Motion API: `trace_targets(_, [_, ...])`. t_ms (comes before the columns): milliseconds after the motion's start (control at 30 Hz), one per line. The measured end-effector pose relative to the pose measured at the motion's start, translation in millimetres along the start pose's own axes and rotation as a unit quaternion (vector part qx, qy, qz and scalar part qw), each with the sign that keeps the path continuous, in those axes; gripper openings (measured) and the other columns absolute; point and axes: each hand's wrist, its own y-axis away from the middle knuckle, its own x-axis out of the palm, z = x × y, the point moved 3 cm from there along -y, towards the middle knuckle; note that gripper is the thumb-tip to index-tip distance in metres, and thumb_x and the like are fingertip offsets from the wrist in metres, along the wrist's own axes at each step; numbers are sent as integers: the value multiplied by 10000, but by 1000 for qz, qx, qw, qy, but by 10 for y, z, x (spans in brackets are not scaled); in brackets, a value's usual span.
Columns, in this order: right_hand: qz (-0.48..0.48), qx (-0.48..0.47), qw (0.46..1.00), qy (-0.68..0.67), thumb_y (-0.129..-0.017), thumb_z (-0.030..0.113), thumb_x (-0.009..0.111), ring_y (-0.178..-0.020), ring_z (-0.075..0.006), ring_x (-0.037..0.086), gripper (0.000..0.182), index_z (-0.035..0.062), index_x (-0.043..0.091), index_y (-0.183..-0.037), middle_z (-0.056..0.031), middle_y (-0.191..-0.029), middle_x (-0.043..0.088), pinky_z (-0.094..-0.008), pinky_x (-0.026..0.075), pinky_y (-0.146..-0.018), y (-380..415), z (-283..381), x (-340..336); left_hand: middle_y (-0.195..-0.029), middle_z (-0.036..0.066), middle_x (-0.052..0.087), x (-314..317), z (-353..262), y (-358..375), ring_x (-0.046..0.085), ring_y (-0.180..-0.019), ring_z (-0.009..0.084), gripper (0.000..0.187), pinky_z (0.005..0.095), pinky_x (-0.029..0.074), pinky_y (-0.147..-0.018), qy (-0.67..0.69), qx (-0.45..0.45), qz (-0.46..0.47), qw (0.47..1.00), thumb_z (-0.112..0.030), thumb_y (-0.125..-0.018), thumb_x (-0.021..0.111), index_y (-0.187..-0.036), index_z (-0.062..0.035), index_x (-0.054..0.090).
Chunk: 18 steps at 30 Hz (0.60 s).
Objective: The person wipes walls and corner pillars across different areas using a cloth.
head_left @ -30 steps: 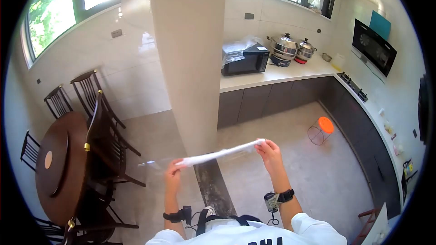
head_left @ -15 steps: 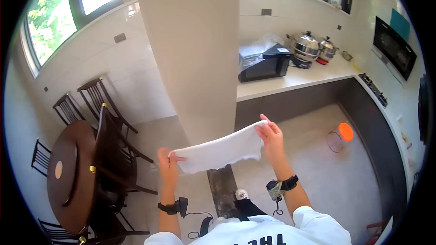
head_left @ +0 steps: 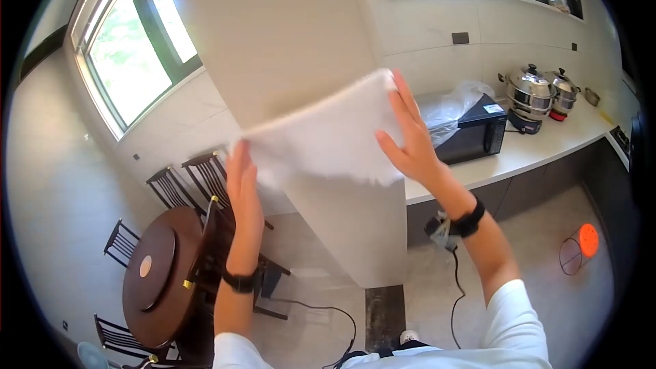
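Observation:
A white cloth [head_left: 321, 137] is stretched between my two hands in front of the pale column, its lower edge ragged and smeared by motion. My left hand [head_left: 242, 181] grips it at the left upper corner, fingers pointing up. My right hand [head_left: 413, 140] holds the right end higher up, with its fingertips near the top corner and the thumb across the cloth. The cloth slants upward to the right and hides part of the column [head_left: 273, 20].
Left stands a round dark wooden table [head_left: 137, 314] with several chairs [head_left: 171, 188]. At right, a counter [head_left: 471, 181] bears a microwave [head_left: 471, 137] under plastic and steel pots [head_left: 531, 92]. An orange-topped wire basket [head_left: 588, 240] is on the floor. Cables [head_left: 321, 306] hang from both wrists.
Both hands have risen with the cloth, which now overlaps the column higher up. The view has tilted upward and turned left.

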Motion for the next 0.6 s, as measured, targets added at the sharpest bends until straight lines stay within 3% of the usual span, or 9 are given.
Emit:
trace_targets(33, [-3, -28, 999, 43, -800, 116, 570, -1261, -354, 356, 526, -62, 400, -1265, -198, -1441, 242, -405, 307, -1022, -212, -22, 85, -1389, 184, 334, 93, -56, -215, 309, -1305, 289, 526, 366, 227, -1067, -31, 19, -33, 999, -90, -865, 457, -1354, 42, 313])
trace_targets(100, [-16, -93, 985, 142, -780, 172, 596, -1202, -360, 405, 538, -56, 416, -1232, -178, -1438, 245, -408, 345, -988, -681, -94, 229, -1411, 194, 283, 284, -312, -728, 286, -1312, 312, 543, 378, 194, -1076, -172, 151, -85, 970, -109, -864, 463, -1359, 39, 295])
trace_targets(167, [-29, -142, 962, 232, -773, 217, 600, -1155, -340, 445, 525, -48, 444, -1199, -149, -1434, 261, -398, 377, -958, -1149, -261, 293, -1404, 211, 288, 451, -498, -1239, 324, -1272, 363, 556, 417, 225, -1056, -272, 310, -139, 900, -144, -849, 482, -1347, 36, 314])
trace_targets(333, [-39, -205, 911, 357, -766, 286, 597, -1078, -287, 504, 492, -30, 507, -1131, -97, -1425, 296, -363, 419, -913, -1486, -639, 465, -1403, 250, 262, 732, -203, -1777, 318, -1258, 382, 615, 445, 262, -1005, -403, 358, -122, 834, -246, -825, 491, -1340, 41, 317])
trace_targets(567, [-79, -189, 915, 347, -748, 269, 603, -964, -270, 543, 466, -28, 533, -1100, -103, -1381, 369, -368, 439, -836, -1296, -622, 505, -1399, 220, 303, 808, 7, -1775, 451, -1140, 367, 637, 444, 299, -975, -404, 404, -177, 802, -313, -794, 501, -1313, 34, 376])
trace_targets(600, [-55, -172, 905, 385, -774, 259, 564, -1064, -348, 495, 550, -89, 445, -1183, -198, -1410, 287, -382, 397, -905, -1323, -547, 529, -1399, 217, 305, 806, 18, -1781, 452, -1139, 366, 633, 443, 299, -976, -403, 414, -182, 796, -313, -796, 500, -1311, 33, 379])
